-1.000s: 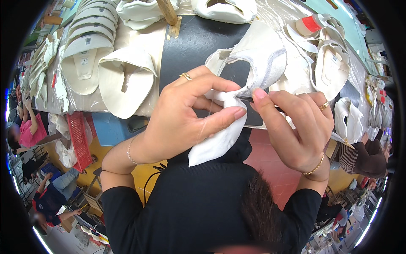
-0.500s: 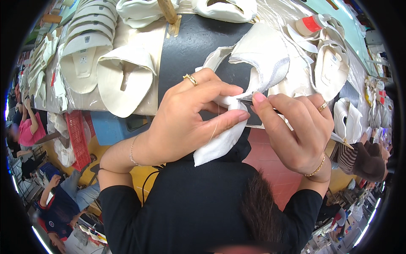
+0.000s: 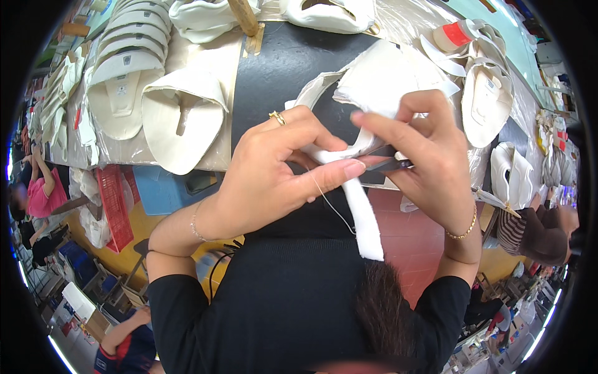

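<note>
My left hand (image 3: 274,165) is closed, pinching the folded edge of a white shoe upper (image 3: 386,78) between thumb and fingers. A soft white strip (image 3: 364,218) hangs below the pinch. A loose pale thread (image 3: 333,209) dangles beside it. Just to the right, my right hand (image 3: 430,149) is closed around a small dark tool with thin metal blades (image 3: 389,164), which looks like thread snips. Its tip points at the pinched edge, close to my left fingertips. The right index finger is lifted and slightly blurred. My right hand hides part of the upper.
A black mat (image 3: 283,62) lies under the work. On the left are a white upper (image 3: 184,121) and a row of stacked uppers (image 3: 124,81). At right are a red-banded bottle (image 3: 453,36) and another upper (image 3: 486,103). A wooden handle (image 3: 243,17) stands at the back.
My right hand has turned, its index finger lifting and the snips now showing more. The white strip has swung right and hangs straighter. The upper has shifted slightly.
</note>
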